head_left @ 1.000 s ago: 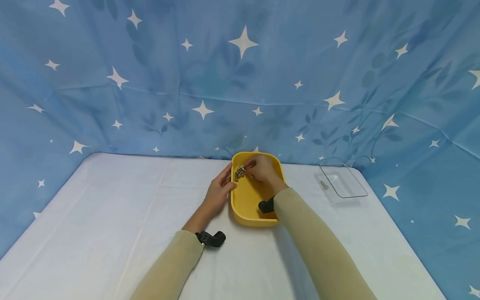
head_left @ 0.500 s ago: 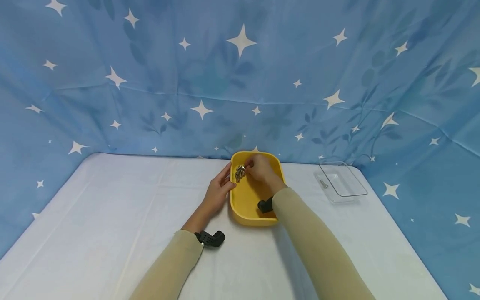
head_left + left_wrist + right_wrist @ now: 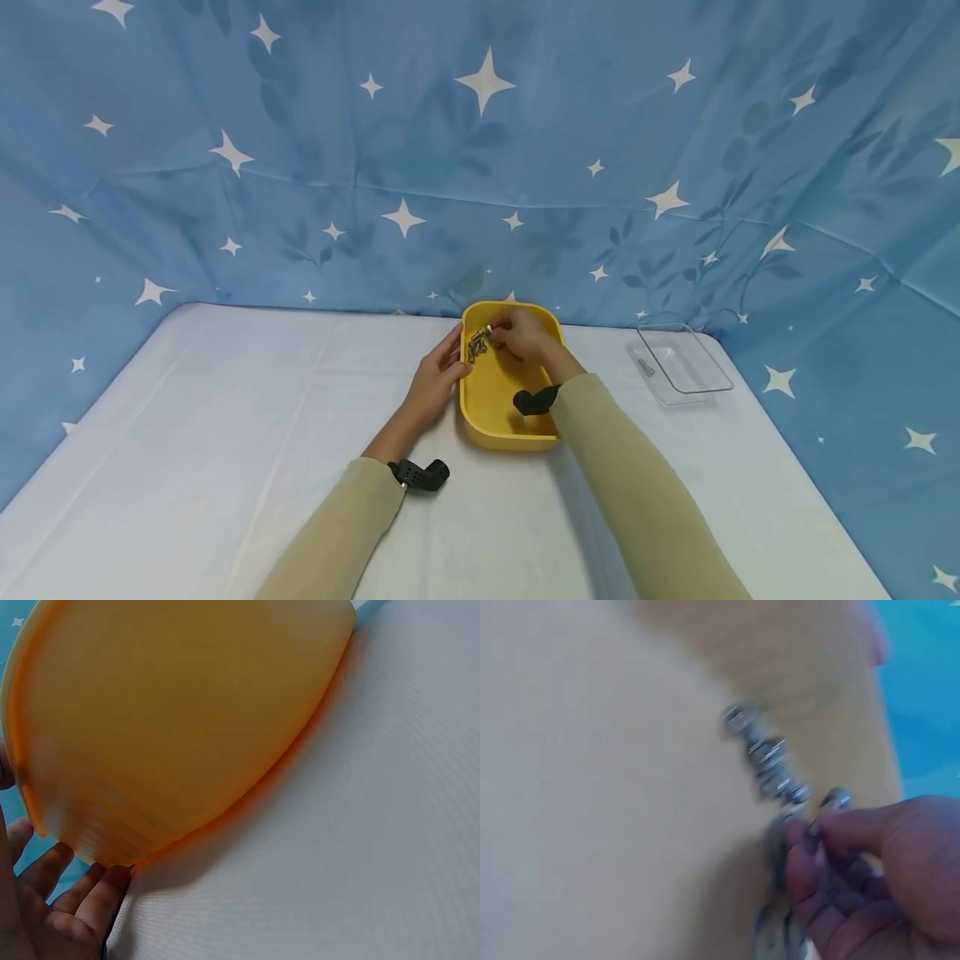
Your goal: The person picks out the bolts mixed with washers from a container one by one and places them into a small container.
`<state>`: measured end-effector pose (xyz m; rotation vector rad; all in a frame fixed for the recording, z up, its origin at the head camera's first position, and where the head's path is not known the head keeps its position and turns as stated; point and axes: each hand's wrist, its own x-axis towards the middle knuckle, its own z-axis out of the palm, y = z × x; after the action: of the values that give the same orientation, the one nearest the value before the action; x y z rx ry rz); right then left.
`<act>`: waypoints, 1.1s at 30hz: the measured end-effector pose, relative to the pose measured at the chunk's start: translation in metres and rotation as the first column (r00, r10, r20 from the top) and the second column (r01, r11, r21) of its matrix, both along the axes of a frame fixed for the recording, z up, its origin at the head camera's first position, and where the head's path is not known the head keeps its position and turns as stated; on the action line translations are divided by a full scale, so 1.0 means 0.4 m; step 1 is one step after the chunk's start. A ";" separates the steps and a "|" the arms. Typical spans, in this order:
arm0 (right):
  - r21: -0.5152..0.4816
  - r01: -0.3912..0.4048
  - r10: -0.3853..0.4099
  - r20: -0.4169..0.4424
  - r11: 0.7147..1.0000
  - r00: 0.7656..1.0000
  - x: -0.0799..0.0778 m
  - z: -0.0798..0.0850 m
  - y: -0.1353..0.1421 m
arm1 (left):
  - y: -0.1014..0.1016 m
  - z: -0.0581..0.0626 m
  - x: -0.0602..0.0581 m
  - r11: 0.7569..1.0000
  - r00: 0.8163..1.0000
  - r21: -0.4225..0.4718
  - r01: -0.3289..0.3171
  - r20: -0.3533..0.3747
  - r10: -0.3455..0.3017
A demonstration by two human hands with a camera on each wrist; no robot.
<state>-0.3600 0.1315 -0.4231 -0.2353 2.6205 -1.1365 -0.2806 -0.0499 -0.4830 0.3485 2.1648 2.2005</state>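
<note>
A yellow bin (image 3: 498,404) stands near the back of the table. My left hand (image 3: 433,379) holds its left side, thumb at the rim; the left wrist view shows several fingers (image 3: 105,896) against its outer wall. Inside, along the left wall, lies a small heap of silvery screws (image 3: 476,346). The right wrist view shows them blurred, with flat rounded metal pieces (image 3: 776,934) nearby. My right hand (image 3: 521,335) reaches into the bin over the heap. Between thumb and fingertips it pinches one screw (image 3: 836,798), whose head sticks up while its shank is mostly hidden.
At the back right of the white-covered table (image 3: 300,467) stands a clear plastic tray (image 3: 697,392), with a small screw (image 3: 646,367) inside. A blue star-patterned curtain (image 3: 420,167) hangs behind the table and at its sides.
My right wrist has lifted a little and the pinched screw shows higher above the heap, whose pieces have shifted slightly. The left hand and the bin hold their place.
</note>
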 end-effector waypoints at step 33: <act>-0.142 0.135 -0.152 -0.112 0.981 0.982 0.129 0.123 0.381 | -0.008 0.005 0.005 0.997 1.000 -0.071 -0.006 0.023 0.008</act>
<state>-0.3086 0.2841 -0.3741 -0.1484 2.7076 -1.3900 -0.2786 -0.0529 -0.4808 0.3104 2.2283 2.1140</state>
